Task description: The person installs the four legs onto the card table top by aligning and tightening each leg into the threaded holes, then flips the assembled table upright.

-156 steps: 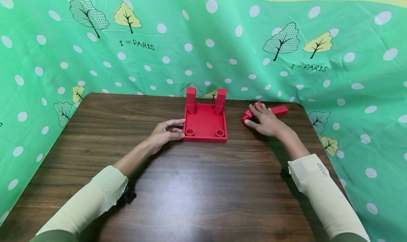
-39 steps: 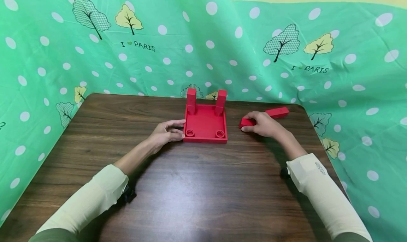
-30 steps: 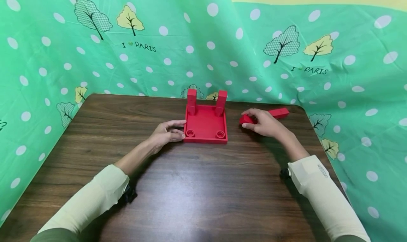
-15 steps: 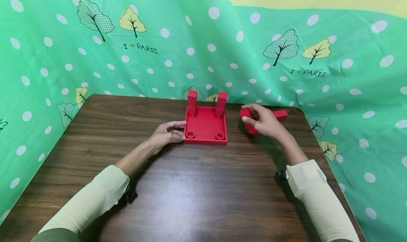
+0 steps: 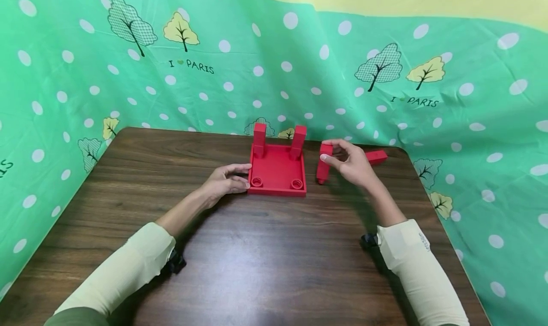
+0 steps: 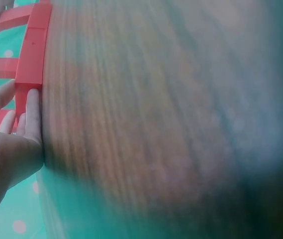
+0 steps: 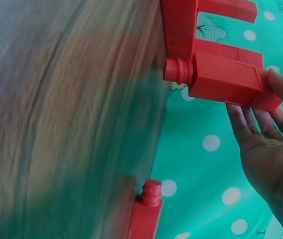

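Observation:
A shallow red square base (image 5: 280, 166) sits on the table with two red square legs (image 5: 259, 138) upright at its far corners. Open threaded sockets (image 5: 296, 183) fill its near corners. My left hand (image 5: 222, 181) rests at the left side of the base, fingers fairly straight against its edge (image 6: 32, 45). My right hand (image 5: 353, 162) pinches the top of another red leg (image 5: 324, 159), held upright just right of the base. Its threaded end (image 7: 178, 71) points down in the head view. A further red leg (image 5: 376, 157) lies behind that hand.
The dark wooden table (image 5: 257, 250) ends at a back edge close behind the base. A green dotted curtain (image 5: 205, 88) hangs behind and around it. The lying leg also shows its threaded end (image 7: 151, 190) in the right wrist view.
My right hand has picked up a leg that lay on the table, turned it upright and carried it left toward the base. The left hand and base have stayed in place.

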`<state>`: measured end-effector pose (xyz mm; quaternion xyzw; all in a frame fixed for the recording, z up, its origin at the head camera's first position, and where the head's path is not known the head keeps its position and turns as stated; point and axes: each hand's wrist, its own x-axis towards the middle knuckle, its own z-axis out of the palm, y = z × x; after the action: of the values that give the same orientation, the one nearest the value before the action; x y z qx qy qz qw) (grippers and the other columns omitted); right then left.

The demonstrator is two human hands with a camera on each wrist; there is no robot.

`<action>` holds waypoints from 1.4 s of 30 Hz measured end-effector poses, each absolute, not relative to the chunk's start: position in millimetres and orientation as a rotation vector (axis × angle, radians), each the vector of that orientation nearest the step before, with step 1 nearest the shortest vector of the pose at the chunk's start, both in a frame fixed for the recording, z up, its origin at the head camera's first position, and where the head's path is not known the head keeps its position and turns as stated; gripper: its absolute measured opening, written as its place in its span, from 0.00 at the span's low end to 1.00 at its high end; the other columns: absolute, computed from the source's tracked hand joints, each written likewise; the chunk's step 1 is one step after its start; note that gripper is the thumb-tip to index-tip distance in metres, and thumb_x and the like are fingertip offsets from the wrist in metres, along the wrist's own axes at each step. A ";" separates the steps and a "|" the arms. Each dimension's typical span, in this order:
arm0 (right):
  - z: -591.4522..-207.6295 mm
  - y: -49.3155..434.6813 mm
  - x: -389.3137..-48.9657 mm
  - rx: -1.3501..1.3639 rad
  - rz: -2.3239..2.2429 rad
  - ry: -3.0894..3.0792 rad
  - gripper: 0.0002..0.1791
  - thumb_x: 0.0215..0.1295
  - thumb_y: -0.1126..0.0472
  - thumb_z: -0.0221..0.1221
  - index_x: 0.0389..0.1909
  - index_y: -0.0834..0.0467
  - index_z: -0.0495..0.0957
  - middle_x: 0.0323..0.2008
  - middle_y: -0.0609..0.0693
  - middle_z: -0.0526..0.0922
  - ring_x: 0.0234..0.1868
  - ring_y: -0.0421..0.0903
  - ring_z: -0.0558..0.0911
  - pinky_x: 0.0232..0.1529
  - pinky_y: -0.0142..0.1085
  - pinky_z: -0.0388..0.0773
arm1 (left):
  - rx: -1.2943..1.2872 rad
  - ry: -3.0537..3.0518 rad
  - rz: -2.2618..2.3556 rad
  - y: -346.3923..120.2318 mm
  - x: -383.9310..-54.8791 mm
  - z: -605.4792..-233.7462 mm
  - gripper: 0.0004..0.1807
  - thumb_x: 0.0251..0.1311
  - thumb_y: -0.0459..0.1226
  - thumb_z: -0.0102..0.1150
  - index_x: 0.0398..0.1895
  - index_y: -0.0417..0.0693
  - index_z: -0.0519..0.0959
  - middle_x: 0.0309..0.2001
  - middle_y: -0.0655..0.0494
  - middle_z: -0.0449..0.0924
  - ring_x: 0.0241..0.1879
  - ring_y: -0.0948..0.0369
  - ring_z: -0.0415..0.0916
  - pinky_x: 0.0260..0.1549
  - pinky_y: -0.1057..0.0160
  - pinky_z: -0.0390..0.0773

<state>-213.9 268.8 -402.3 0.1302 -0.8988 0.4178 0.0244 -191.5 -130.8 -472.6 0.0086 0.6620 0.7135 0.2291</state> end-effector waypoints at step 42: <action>-408.6 180.5 -216.5 0.570 1.725 -2.466 0.24 0.72 0.67 0.75 0.67 0.61 0.86 0.54 0.62 0.89 0.50 0.43 0.84 0.48 0.23 0.85 | 0.071 1.827 1.962 -130.8 -192.9 -475.8 0.41 0.70 0.19 0.65 0.86 0.40 0.69 0.82 0.36 0.70 0.51 0.66 0.86 0.52 0.67 0.93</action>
<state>-216.5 180.5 -408.6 0.1860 -0.8045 0.5628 0.0393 -192.9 -130.8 -475.8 0.0256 0.6635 0.7122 0.2279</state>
